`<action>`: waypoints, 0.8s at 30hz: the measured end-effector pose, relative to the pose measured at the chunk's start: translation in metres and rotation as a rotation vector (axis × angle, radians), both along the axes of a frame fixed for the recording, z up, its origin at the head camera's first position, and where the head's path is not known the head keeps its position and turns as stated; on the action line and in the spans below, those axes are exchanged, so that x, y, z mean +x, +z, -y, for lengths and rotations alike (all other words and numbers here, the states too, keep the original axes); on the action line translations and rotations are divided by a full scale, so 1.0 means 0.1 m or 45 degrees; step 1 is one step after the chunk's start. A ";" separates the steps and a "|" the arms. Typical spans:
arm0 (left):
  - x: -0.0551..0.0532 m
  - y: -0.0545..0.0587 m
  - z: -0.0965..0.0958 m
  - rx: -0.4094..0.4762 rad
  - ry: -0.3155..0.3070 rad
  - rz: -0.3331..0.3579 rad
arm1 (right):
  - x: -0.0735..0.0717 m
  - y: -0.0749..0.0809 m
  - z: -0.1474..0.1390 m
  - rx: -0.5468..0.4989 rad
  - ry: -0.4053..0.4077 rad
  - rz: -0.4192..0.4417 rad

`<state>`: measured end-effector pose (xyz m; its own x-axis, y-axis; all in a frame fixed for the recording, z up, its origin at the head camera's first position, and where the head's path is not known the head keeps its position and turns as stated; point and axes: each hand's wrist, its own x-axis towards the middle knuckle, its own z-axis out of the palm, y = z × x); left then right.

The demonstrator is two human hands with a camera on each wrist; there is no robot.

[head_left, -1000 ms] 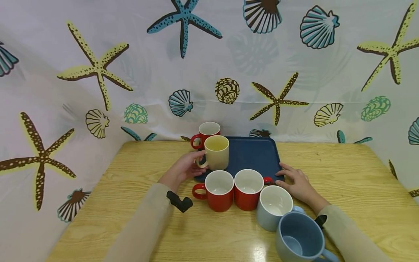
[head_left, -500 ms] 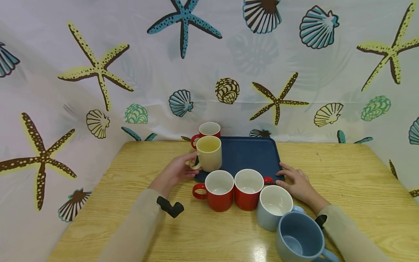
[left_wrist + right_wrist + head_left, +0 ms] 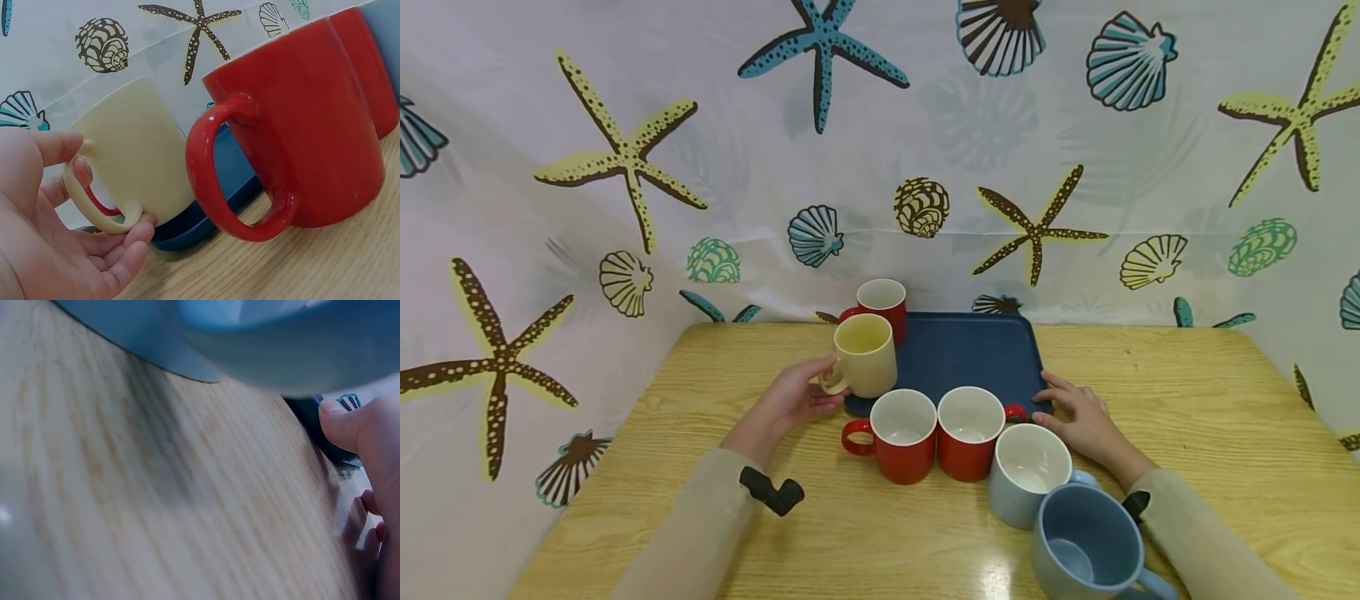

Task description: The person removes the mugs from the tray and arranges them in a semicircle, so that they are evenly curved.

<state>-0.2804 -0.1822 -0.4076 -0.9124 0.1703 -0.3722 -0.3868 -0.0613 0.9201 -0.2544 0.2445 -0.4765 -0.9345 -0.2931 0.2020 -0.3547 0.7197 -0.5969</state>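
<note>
My left hand (image 3: 786, 400) pinches the handle of a pale yellow mug (image 3: 868, 362); in the left wrist view its fingers (image 3: 128, 256) meet the handle at top and bottom. The yellow mug (image 3: 134, 156) is upright in the head view, over the left front part of a dark blue tray (image 3: 970, 350). Behind it on the tray's far left stands a red mug (image 3: 891, 317) with a white inside, partly hidden. My right hand (image 3: 1086, 421) lies with loosely bent fingers at the tray's right front corner; the right wrist view shows its thumb (image 3: 340, 428) against the tray.
Before the tray stand two red mugs (image 3: 904, 442) (image 3: 300, 125) side by side. Light blue mugs (image 3: 1030, 479) (image 3: 1086, 546) stand at the right front, close to my right forearm. A shell-print cloth (image 3: 865, 167) hangs behind the wooden table (image 3: 1187, 400).
My left hand has moved left and slightly nearer with the yellow mug, from beside the tray's middle to its left front edge. My right hand and the other mugs have stayed put.
</note>
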 end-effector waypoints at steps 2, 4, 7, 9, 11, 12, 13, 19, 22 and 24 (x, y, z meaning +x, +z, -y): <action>0.03 0.00 0.02 0.012 0.000 -0.007 | 0.00 0.00 0.00 0.001 0.000 -0.003; 0.05 0.00 0.04 0.016 0.008 -0.009 | 0.01 0.00 0.00 0.002 -0.003 -0.003; 0.09 0.00 0.08 0.022 0.020 -0.015 | 0.01 -0.01 0.00 0.002 -0.004 -0.003; 0.12 0.00 0.10 0.019 0.034 -0.025 | 0.01 0.00 0.00 0.003 -0.003 0.002; 0.15 0.00 0.13 0.027 0.038 -0.036 | 0.01 0.00 0.00 0.004 -0.001 0.001; 0.16 0.01 0.14 0.030 0.040 -0.041 | 0.01 0.01 0.00 0.007 -0.002 -0.001; 0.18 0.01 0.16 0.031 0.044 -0.048 | 0.01 0.01 0.00 0.009 -0.001 -0.003; 0.31 0.03 0.25 0.018 0.053 -0.081 | 0.00 0.02 0.01 0.016 -0.001 -0.004; 0.40 0.04 0.32 0.031 0.041 -0.093 | 0.01 0.01 0.01 0.023 -0.004 -0.015; 0.46 0.04 0.38 0.045 0.053 -0.097 | 0.01 0.00 0.01 0.027 -0.006 -0.024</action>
